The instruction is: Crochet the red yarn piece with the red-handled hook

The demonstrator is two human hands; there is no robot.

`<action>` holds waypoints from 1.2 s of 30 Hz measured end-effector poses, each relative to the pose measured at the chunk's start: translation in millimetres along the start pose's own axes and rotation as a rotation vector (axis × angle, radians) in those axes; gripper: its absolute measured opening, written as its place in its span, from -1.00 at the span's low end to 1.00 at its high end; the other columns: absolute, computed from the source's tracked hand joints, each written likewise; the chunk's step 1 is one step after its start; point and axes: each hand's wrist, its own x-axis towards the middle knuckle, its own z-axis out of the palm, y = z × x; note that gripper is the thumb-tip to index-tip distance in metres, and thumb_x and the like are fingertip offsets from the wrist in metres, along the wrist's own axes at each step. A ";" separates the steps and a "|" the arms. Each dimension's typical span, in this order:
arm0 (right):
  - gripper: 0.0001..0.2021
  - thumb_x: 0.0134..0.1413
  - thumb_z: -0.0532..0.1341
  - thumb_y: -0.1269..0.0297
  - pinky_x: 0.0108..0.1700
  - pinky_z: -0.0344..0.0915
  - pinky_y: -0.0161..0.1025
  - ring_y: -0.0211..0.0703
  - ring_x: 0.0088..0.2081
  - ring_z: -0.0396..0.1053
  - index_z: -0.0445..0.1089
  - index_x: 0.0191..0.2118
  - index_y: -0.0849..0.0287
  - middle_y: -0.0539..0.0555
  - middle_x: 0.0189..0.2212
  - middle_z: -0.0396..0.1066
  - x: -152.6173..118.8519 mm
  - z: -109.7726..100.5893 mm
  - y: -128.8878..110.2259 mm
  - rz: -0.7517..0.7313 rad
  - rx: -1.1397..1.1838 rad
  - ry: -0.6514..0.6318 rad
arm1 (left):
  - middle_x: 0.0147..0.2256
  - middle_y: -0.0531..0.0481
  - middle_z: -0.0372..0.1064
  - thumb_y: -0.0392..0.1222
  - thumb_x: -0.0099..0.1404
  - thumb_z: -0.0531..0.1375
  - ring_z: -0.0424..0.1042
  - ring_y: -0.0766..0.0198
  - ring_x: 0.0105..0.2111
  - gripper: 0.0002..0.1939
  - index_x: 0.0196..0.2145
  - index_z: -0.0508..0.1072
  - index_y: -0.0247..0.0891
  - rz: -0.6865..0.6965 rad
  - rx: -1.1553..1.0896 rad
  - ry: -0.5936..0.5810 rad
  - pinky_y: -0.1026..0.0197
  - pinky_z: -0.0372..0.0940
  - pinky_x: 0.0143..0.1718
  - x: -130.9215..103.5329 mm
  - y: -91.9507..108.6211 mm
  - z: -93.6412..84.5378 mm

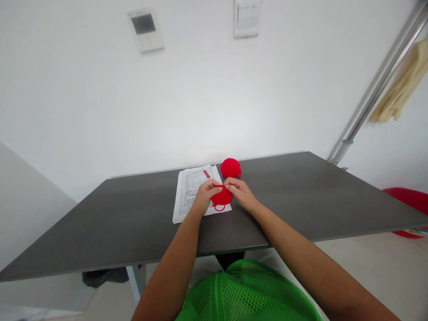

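A small red crocheted piece (222, 197) is pinched by its upper edge between both hands, above the dark table. My left hand (206, 195) grips its left side, thumb on top. My right hand (240, 192) has its right side between thumb and fingers. From the bottom of the piece hangs a thin loop of red yarn (220, 207). Just beyond my right hand sits a ball of red yarn (230, 167). Printed sheets of paper (187, 191) lie under and left of my left hand, with a red-handled crochet hook (206, 173) on them.
The dark table (127, 218) reaches to the white wall, which carries a panel with a screen (146, 29) and a switch plate (247, 18). A metal pole (371, 93) with a beige cloth (401, 87) stands at right. Below it is a red container (408, 200).
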 end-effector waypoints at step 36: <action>-0.86 -0.02 0.06 0.30 -0.43 0.03 -0.31 -0.29 -0.51 0.09 0.21 -0.54 0.16 -0.07 -0.59 0.14 -0.6 -1.0 -2.1 -0.026 -0.061 0.020 | -0.57 0.10 0.35 -0.10 -0.07 0.36 0.29 0.39 -0.57 -0.73 -0.51 0.39 -0.29 0.040 0.131 0.034 0.32 0.14 -0.48 -0.7 3.7 1.1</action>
